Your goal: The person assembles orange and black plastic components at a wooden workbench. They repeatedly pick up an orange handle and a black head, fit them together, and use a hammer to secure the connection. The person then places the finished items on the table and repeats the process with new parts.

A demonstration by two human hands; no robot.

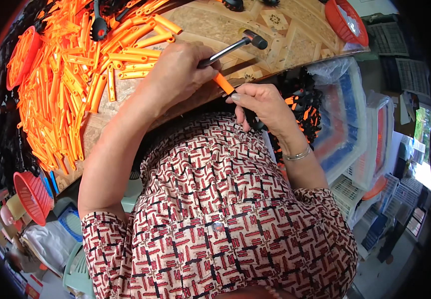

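Note:
My left hand (185,70) is closed around a small hammer (229,52), whose dark head points right over the tabletop. An orange plastic handle (223,83) slants out from under that hand, and its upper end is hidden there. My right hand (260,99) pinches the handle's lower end, where it meets a black piece. Most of that black piece is covered by my fingers. Close to my left forearm lies a large heap of loose orange handles (61,99). A black slotted spoon-like utensil head (98,29) rests on the heap.
The patterned wooden table (295,37) ends just in front of my lap. Red baskets stand at the far right (342,22), far left (25,57) and lower left (33,197). Black-and-orange utensils (302,102) are piled beside my right arm, near plastic-wrapped crates (342,119).

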